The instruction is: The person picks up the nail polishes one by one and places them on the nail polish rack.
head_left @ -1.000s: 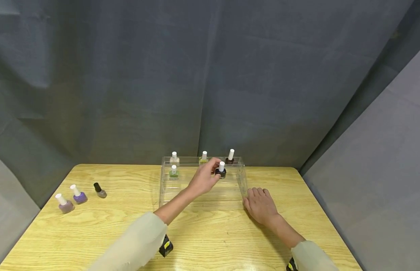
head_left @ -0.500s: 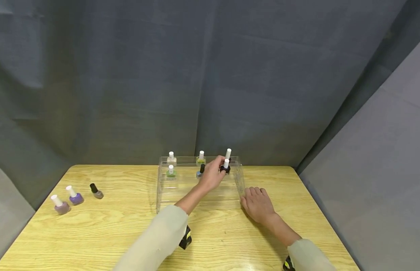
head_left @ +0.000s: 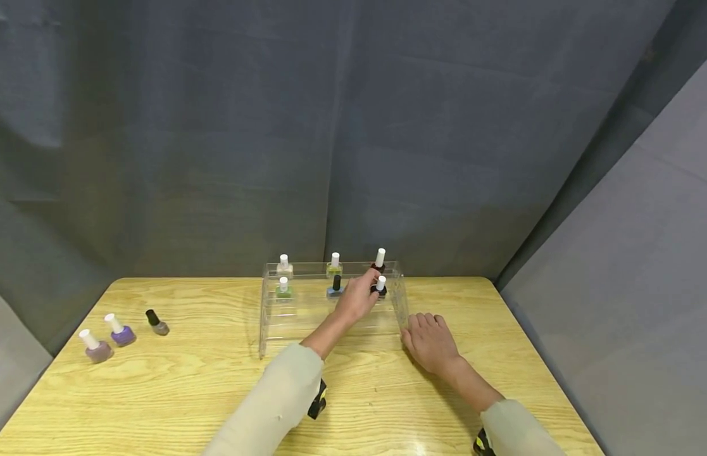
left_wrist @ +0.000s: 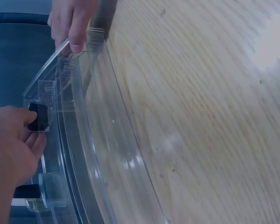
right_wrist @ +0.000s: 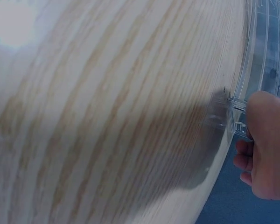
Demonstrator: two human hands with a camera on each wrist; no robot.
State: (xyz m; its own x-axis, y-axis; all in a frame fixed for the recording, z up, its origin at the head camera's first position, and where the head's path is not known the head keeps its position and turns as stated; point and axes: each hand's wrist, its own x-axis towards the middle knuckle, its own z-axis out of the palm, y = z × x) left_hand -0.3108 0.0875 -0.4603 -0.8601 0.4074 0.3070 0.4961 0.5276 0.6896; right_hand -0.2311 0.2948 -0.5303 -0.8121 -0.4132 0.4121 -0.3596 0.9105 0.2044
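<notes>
My left hand (head_left: 356, 300) pinches a dark nail polish bottle (head_left: 379, 291) with a white cap, at the right end of the second tier of a clear stepped display rack (head_left: 307, 327). The left wrist view shows thumb and fingers on either side of the dark bottle (left_wrist: 38, 117), close behind the clear tier edge. My right hand (head_left: 430, 342) holds the rack's right side panel near the table. On the top tier stand a pale bottle (head_left: 284, 268), a yellow-green one (head_left: 333, 268) and a dark one (head_left: 378, 267). The second tier also bears a green bottle (head_left: 283, 292) and a black-capped blue bottle (head_left: 333, 292).
At the left of the wooden table (head_left: 176, 392) are a mauve bottle (head_left: 99, 351), a purple bottle (head_left: 123, 335) and a grey bottle (head_left: 159, 327) with a black cap. A dark curtain (head_left: 216, 158) hangs behind the rack.
The left hand has carried the dark bottle right and onto the second tier's right end, uncovering the blue bottle. The right hand stays at the rack's side.
</notes>
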